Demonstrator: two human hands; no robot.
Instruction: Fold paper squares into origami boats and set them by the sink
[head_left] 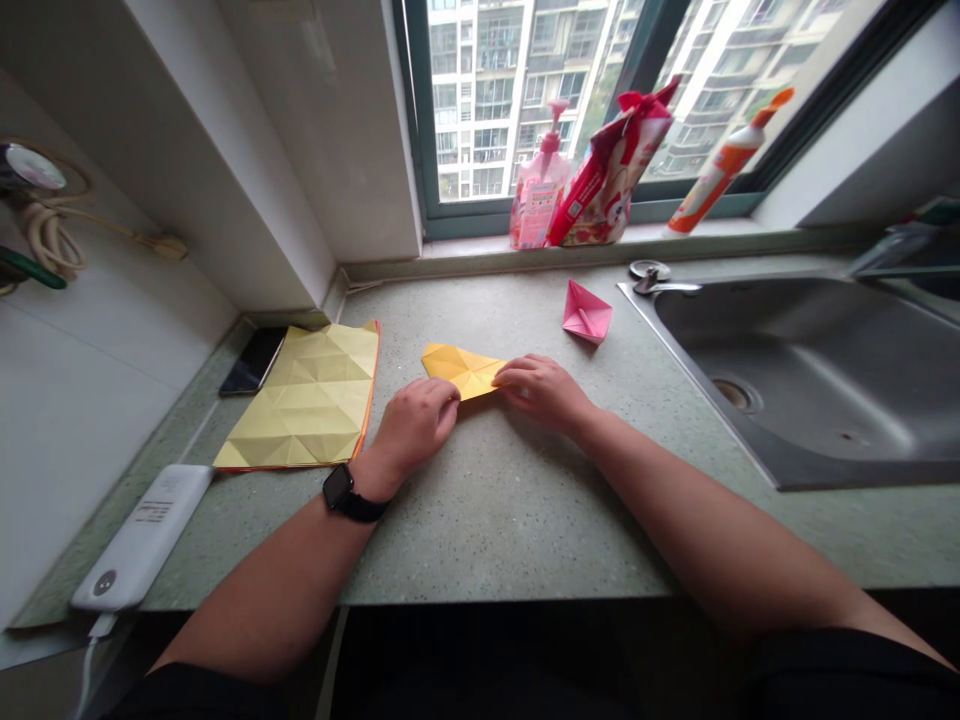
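A creased, partly folded sheet of yellow-orange origami paper [466,368] is between my hands just above the countertop. My left hand [418,418], with a black watch on its wrist, pinches the paper's near edge. At the right end of the sheet, the fingers of my right hand [546,390] are closed on its corner. Beyond my right hand sits a folded pink paper piece [587,314]. To the left of my left hand lies a stack of paper [311,390], its top sheet pale yellow and creased, with orange and red edges showing below.
A dark phone [255,360] lies partly under the stack. A white power bank [144,538] with a cable rests at the front left. The steel sink [817,370] is on the right. A pump bottle [538,195], a red bag [619,175] and an orange-white bottle [724,170] stand on the windowsill.
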